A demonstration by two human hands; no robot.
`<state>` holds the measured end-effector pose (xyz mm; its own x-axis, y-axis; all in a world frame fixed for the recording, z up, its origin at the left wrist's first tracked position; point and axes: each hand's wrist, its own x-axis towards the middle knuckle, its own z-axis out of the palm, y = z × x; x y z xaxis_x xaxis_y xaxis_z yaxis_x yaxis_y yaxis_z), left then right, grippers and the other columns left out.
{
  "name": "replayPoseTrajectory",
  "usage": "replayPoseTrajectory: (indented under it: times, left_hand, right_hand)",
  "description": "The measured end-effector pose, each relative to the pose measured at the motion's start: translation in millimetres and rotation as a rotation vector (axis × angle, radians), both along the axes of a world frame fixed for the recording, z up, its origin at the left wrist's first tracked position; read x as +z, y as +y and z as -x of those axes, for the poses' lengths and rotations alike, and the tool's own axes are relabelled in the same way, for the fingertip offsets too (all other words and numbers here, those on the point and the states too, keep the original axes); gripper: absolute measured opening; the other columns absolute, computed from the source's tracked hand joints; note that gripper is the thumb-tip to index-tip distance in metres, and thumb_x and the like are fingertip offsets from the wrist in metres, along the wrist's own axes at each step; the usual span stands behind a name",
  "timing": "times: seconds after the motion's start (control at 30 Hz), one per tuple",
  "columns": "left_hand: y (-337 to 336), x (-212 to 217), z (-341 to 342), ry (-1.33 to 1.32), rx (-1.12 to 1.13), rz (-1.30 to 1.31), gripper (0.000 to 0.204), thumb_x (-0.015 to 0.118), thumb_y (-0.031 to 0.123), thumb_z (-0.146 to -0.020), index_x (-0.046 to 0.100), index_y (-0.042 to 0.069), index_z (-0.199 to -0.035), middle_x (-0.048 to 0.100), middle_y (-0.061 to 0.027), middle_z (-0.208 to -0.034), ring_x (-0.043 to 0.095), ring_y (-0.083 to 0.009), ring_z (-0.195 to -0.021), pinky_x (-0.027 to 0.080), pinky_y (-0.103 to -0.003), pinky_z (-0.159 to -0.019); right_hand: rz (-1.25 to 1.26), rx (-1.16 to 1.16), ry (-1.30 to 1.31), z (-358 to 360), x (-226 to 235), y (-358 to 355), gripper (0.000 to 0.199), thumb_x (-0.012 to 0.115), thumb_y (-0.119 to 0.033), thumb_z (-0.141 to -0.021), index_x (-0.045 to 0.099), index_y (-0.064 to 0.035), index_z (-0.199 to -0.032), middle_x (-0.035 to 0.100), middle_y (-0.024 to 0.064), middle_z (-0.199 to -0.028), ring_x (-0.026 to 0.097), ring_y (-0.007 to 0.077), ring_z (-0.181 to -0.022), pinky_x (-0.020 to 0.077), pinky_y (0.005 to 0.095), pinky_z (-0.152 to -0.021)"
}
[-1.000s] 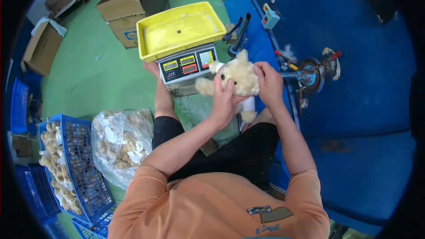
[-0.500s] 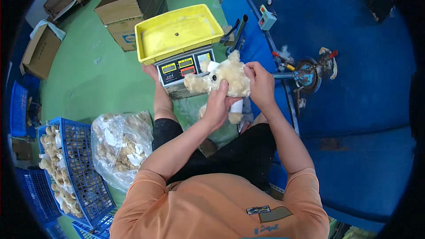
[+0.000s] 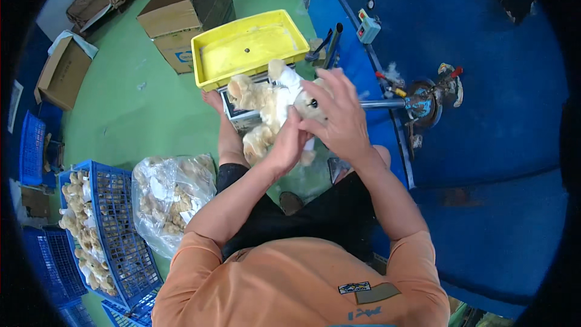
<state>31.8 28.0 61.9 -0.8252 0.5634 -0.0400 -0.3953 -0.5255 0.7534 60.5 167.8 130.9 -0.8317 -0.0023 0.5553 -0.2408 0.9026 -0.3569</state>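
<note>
A cream plush animal (image 3: 267,106) with a black eye, stubby limbs and white patches is held up before me, over the front of a scale. My left hand (image 3: 288,145) is closed on its body from below. Beside its head is my right hand (image 3: 346,122), fingers stretched and spread, slightly smeared by motion. The right thumb reaches in beside the left hand; whether it presses on the plush I cannot tell. Part of the head is hidden behind the right fingers. A yellow tray (image 3: 275,50) sits on the scale (image 3: 247,122), whose displays the plush mostly covers.
To my left are a blue crate (image 3: 127,230) full of plush pieces and a clear plastic bag (image 3: 172,197) of more. Cardboard boxes (image 3: 175,36) stand at the far left. A metal tube (image 3: 382,104) juts from the blue machine (image 3: 484,145) on my right.
The plush has turned, so its body and limbs now point left and its head lies by my right hand. My right fingers, earlier gripping the plush, have spread apart. The view has shifted slightly.
</note>
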Motion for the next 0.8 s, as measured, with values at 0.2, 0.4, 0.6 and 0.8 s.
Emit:
replayPoseTrajectory:
  times: [0.2, 0.4, 0.6, 0.8]
  left_hand:
    - [-87.8, 20.7, 2.8, 0.253, 0.159, 0.793, 0.047, 0.059, 0.032, -0.102, 0.054, -0.005, -0.129, 0.063, -0.0198, -0.120, 0.066, -0.0224, -0.096, 0.056, -0.030, -0.081]
    - [-60.7, -28.0, 44.9, -0.119, 0.045, 0.415, 0.070, 0.079, 0.026, -0.086, 0.049, -0.010, -0.138, 0.063, -0.0211, -0.125, 0.063, -0.0257, -0.112, 0.053, -0.032, -0.094]
    - [-18.3, 14.6, 46.5, -0.073, 0.001, 0.462, 0.077, 0.084, 0.029, -0.082, 0.049, -0.010, -0.137, 0.061, -0.0223, -0.128, 0.063, -0.0270, -0.113, 0.052, -0.031, -0.094]
    - [-90.2, 17.9, 85.1, 0.088, 0.244, 0.570, 0.068, 0.082, 0.029, -0.083, 0.054, -0.009, -0.132, 0.064, -0.0187, -0.122, 0.063, -0.0236, -0.106, 0.053, -0.030, -0.090]
  right_hand:
    - [-0.055, 0.070, -0.069, 7.8, -11.1, 18.2, 0.046, 0.079, -0.022, -0.076, 0.062, -0.0118, -0.117, 0.056, 0.0086, -0.134, 0.049, 0.0298, -0.129, 0.0436, 0.0397, -0.104]
    - [0.079, 0.106, -0.161, 11.4, -11.9, 35.5, 0.046, 0.078, -0.012, -0.073, 0.061, -0.0101, -0.116, 0.057, 0.0094, -0.134, 0.052, 0.0295, -0.126, 0.0431, 0.0401, -0.105]
    - [0.186, 0.044, -0.176, 2.8, -15.7, 73.8, 0.051, 0.079, -0.014, -0.074, 0.060, -0.0104, -0.122, 0.058, 0.0088, -0.134, 0.056, 0.0281, -0.121, 0.0450, 0.0401, -0.102]
    - [0.333, 0.168, -0.196, 16.7, -12.6, 61.6, 0.051, 0.076, -0.014, -0.080, 0.060, -0.0092, -0.128, 0.058, 0.0088, -0.136, 0.059, 0.0276, -0.118, 0.0487, 0.0381, -0.098]
